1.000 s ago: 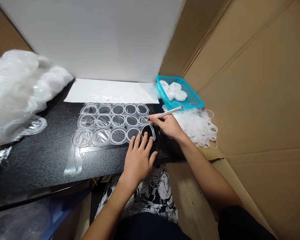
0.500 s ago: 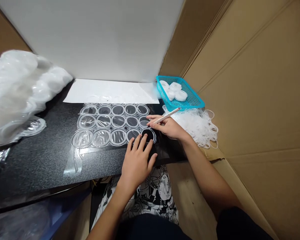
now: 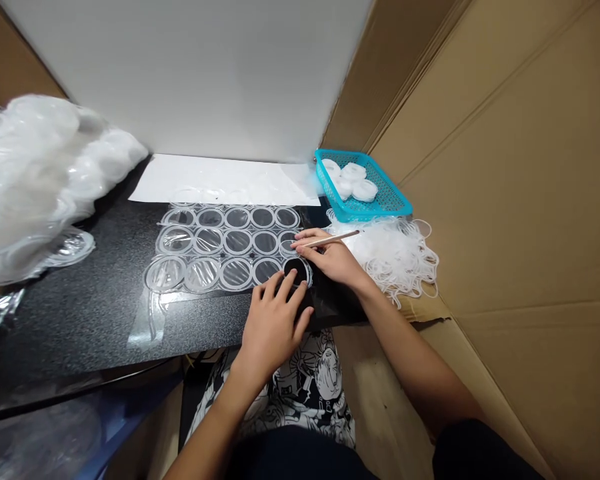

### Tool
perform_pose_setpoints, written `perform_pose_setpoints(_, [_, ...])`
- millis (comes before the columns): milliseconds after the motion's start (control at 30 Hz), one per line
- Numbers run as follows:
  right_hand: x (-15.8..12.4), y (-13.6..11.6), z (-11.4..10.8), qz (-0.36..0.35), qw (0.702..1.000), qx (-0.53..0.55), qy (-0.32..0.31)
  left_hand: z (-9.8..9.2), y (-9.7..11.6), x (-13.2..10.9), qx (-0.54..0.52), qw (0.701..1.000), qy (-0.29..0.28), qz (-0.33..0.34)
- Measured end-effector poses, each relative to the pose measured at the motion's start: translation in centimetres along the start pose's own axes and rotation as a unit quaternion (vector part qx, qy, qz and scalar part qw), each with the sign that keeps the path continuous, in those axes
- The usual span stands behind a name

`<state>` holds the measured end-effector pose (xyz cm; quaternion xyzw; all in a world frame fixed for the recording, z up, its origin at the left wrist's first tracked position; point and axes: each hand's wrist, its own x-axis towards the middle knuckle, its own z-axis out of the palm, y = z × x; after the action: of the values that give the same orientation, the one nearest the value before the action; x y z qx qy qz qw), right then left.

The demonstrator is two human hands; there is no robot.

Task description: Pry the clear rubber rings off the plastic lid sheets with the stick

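Note:
Rows of clear rings [image 3: 237,241], joined in a sheet, lie on the dark speckled table [image 3: 95,313]. My left hand [image 3: 275,313] rests palm down with its fingers spread, the fingertips on the lower right rings and beside a black round opening [image 3: 295,271]. In my right hand [image 3: 330,255] is a thin light stick [image 3: 336,238], pinched between thumb and fingers. Its tip is at the right end of the middle row, and its far end points right. Whether the tip touches a ring cannot be made out.
A blue basket [image 3: 387,200] holding several white ring stacks [image 3: 364,190] stands at the back right. Loose white rings [image 3: 400,257] are heaped in front of it. White paper [image 3: 195,177] lies behind the sheet. A bulky plastic bag [image 3: 40,173] sits left. Cardboard [image 3: 520,167] walls the right side.
The stick in my right hand has tilted flatter, its far end now lower. My left hand has stayed almost in place. The whole view has shifted slightly.

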<state>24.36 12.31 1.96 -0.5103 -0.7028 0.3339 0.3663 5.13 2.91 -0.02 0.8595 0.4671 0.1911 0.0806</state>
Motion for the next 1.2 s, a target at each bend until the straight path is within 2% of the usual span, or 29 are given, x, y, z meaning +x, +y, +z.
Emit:
perform_pose_setpoints(167, [0.5, -0.1, 0.8, 0.057, 0.998, -0.005, 0.016, -0.1, -0.2, 0.0, -0.005, 1.000, -0.001, 0.002])
perform_pose_setpoints(333, [0.0, -1.5, -0.2, 0.080, 0.994, -0.070, -0.013, 0.0, 0.0, 0.0, -0.005, 1.000, 0.000, -0.002])
perform_pose_setpoints(500, [-0.5, -1.8, -0.7, 0.060, 0.996, -0.053, -0.037, 0.0, 0.1, 0.5, 0.001, 1.000, -0.002, -0.006])
perform_pose_setpoints(633, [0.9, -1.3, 0.0, 0.068, 0.996, -0.004, -0.060, 0.0, 0.1, 0.7, 0.004, 1.000, -0.006, -0.008])
perform_pose_setpoints(733, [2.3, -1.2, 0.3, 0.040, 0.996, 0.002, -0.077, 0.1, 0.2, 0.7, 0.012, 1.000, -0.009, -0.013])
perform_pose_setpoints(800, [3.0, -1.1, 0.5, 0.021, 0.999, -0.015, -0.048, 0.3, 0.3, 0.7, 0.017, 1.000, -0.015, -0.014])
perform_pose_setpoints(967, [3.8, -0.1, 1.4, 0.022, 0.991, -0.066, 0.115, 0.6, 0.3, 0.6, 0.030, 0.999, -0.024, 0.001])
perform_pose_setpoints(1100, [5.4, 0.9, 2.4, 0.038, 0.983, -0.042, 0.176, 0.7, 0.3, 0.6, 0.035, 0.999, -0.023, 0.005])
perform_pose_setpoints(1200, [7.0, 0.6, 2.2, 0.029, 0.977, -0.018, 0.211, 0.5, 0.4, 0.6, 0.031, 0.999, -0.020, 0.002])
